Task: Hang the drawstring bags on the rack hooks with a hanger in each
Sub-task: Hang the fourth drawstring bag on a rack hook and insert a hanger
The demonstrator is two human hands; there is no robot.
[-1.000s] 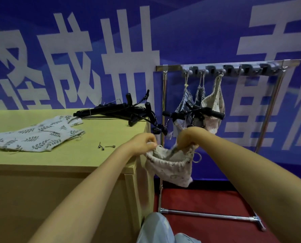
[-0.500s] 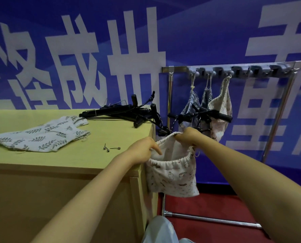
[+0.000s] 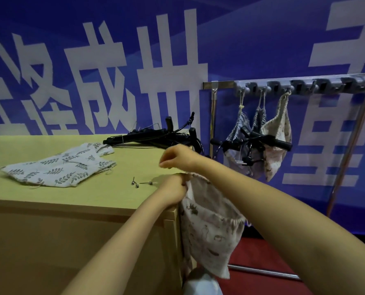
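Note:
A pale printed drawstring bag [image 3: 211, 231] hangs off the table's right corner. My left hand [image 3: 175, 188] grips its rim at the top left. My right hand [image 3: 177, 156] hovers above the table edge, just in front of the pile of black hangers [image 3: 151, 137], its fingers loosely bent with nothing in them. My right forearm crosses over the bag's mouth. Leaf-print bags [image 3: 60, 167] lie flat on the table to the left. The rack's hook strip [image 3: 305, 86] carries three bags [image 3: 275, 150], and black hangers poke out of them.
The wooden table [image 3: 49, 209] fills the left half, with small metal pins [image 3: 139, 184] lying near my left hand. The rack's chrome upright [image 3: 213, 116] stands right beside the table's corner. Several hooks at the right of the strip are bare. Red floor lies below the rack.
My right hand has let go of the bag's rim and moved up and left toward the hangers. The bag now hangs from my left hand alone, and its mouth has sagged.

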